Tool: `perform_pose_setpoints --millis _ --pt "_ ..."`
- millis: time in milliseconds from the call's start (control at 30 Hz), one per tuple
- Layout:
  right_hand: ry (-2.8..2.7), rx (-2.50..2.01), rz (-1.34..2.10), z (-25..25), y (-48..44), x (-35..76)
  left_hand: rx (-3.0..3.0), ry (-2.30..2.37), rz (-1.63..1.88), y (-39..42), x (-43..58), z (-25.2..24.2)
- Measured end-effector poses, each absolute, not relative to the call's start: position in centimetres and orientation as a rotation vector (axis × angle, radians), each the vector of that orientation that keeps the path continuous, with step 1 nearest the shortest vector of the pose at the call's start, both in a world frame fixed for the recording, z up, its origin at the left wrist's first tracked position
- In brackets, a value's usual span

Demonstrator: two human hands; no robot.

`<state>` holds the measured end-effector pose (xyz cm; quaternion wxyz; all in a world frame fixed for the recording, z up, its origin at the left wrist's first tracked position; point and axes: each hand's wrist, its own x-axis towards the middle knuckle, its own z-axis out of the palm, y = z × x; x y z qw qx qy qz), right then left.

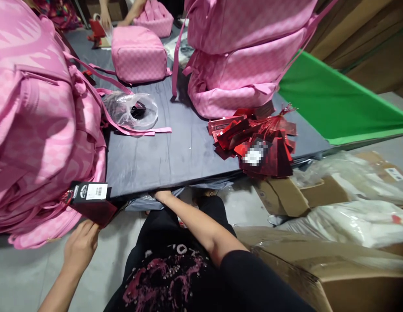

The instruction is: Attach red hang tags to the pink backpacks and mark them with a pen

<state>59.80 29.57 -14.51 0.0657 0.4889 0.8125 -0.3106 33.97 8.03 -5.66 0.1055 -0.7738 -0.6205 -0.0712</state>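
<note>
At the table's near left corner, my left hand [82, 240] has its fingers curled at the lower edge of a dark red hang tag [96, 211]. A black label part with a white barcode sticker shows on top of this tag, and a red string runs from it to the pink backpacks [41, 130] piled on the left. My right hand [162, 196] reaches to the table's front edge, where its fingers are hidden below the tabletop. A bundle of red hang tags [256, 143] with strings lies at the table's right front.
A stack of pink backpacks [247, 56] stands behind the tag bundle. A clear plastic bag [145, 110], a small pink backpack [139, 54] and a co-worker's hands [105, 19] are farther back. A green panel [338, 104] and cardboard boxes [318, 255] flank the right.
</note>
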Motion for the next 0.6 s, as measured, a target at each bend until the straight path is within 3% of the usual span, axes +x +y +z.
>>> perform_pose_setpoints --millis 300,467,600 --pt "2.882 0.879 -0.996 -12.3 23.9 70.0 -2.186 -1.958 -0.398 4.7 34.8 -5.0" --pt "2.682 1.423 -1.138 -12.2 21.6 73.0 -2.223 -1.960 -0.537 3.9 35.7 -1.1" --pt "2.596 1.496 -1.342 -11.4 21.2 73.3 -2.338 -1.973 -0.661 4.8 38.2 1.6"
